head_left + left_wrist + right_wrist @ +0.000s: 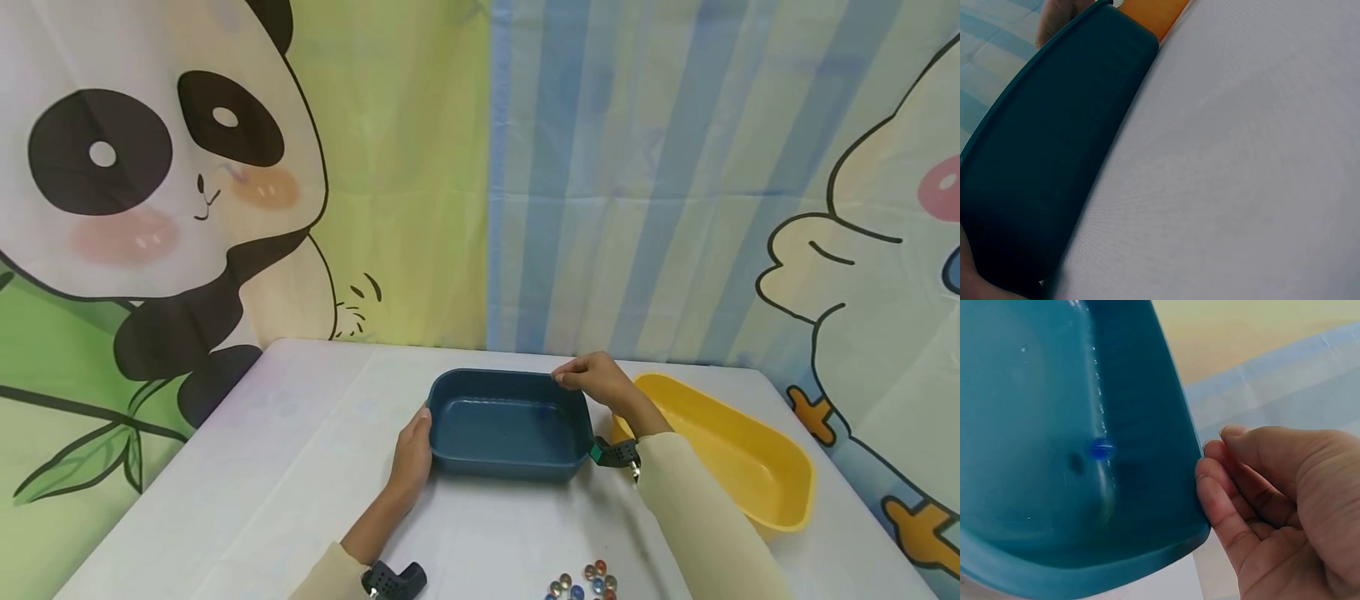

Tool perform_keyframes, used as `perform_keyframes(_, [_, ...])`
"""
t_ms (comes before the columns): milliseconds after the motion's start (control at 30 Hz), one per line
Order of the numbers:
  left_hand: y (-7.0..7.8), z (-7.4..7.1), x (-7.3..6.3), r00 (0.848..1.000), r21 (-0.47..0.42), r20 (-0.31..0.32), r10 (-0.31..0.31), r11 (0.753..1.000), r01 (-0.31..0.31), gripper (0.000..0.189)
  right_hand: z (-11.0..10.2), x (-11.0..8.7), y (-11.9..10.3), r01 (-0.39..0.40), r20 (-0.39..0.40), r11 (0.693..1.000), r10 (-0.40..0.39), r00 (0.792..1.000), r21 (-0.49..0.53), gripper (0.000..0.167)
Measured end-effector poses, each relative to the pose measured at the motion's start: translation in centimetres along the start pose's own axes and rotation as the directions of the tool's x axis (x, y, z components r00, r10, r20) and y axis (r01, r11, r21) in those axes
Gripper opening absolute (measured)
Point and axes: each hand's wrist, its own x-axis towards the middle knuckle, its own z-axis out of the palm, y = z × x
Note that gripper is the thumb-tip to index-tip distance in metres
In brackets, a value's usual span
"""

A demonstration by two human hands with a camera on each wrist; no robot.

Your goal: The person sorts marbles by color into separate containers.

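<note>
On a white table (285, 500), a blue basin (510, 433) held at its left end

Behind the table, printed curtains (405, 167) are hung. At the right, a yellow basin (750, 458) is set slantwise and is partly hidden by the right sleeve (705, 492); it is presumably placed there so that the middle is given over to the blue basin.

The blue basin is held near the centre, hollow side up, just left of the yellow one. Whether its base is fully set down cannot be told.

Its left end is grasped by the left hand (411, 452), the wall caught between thumb and fingers, probably so that sliding is prevented. At the far right corner, the right hand (597, 380) is brought up to the rim with fingers loosely bent; nothing is seen gripped in it, so any contact with the rim is judged to be light.

Toward the near edge of the picture, a loose group of marbles (597, 585) is laid, probably for easy reach.

Inside the blue basin, close to the right hand, a single blue marble (1102, 449) is seen with a dark spot (1075, 464) beside it, perhaps its shadow; whether the floor is touched cannot be told.
</note>
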Motion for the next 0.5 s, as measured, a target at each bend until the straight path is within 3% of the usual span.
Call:
perform_keyframes(233, [1.8,0.1,-0.7,1.000,0.012,0.001,-0.008,1.000,0.008,0.048,0.1,0.0,0.0,-0.013,-0.008,1.000,0.013,1.000,0.008,0.026])
perform_keyframes(500, [-0.3,0.0,0.0,1.000,-0.002,-0.005,0.004,1.000,-0.004,0.053,0.5,0.1,0.8,0.001,-0.075,0.998,0.003,0.997,0.058,0.026])
